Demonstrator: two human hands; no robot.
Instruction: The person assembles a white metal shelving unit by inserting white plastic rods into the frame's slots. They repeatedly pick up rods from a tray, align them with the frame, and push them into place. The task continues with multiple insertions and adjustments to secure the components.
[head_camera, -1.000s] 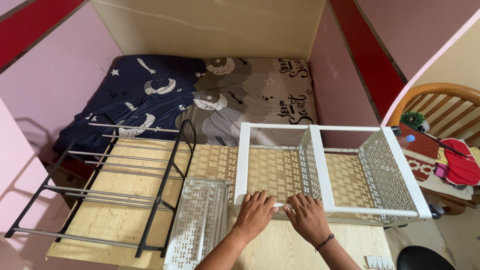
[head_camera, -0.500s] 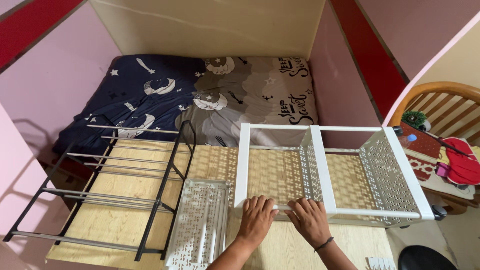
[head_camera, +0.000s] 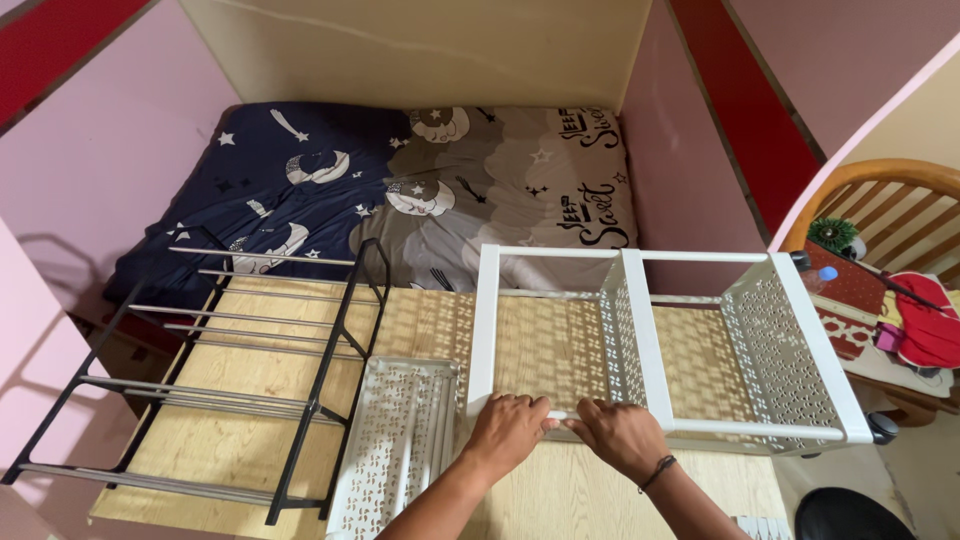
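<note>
Clearly both hands work on the white perforated metal shelf cart, which lies on its side on the pale wooden board, so that its open frame faces up and its lower rail is easy to reach from the person's edge of the board. The left hand rests on this near rail with the fingers curled over it, close to the left white upright; it seems to grip the rail, though how firmly I cannot tell. The right hand, with a dark cord bracelet at the wrist, lies just beside it on the same rail, fingers bent down onto the metal at the foot of the middle perforated divider, pressing or holding there rather than open. The hands almost touch each other, probably because that joint needs support from both sides. A separate white perforated tray panel lies flat just to the left of the cart, near the left forearm, as if set aside within reach. Further left, a black metal rack with thin silver rods lies tilted over the board's edge, well apart from the hands. Behind the board is a mattress with a dark blue and grey moon-and-star cover.
</note>
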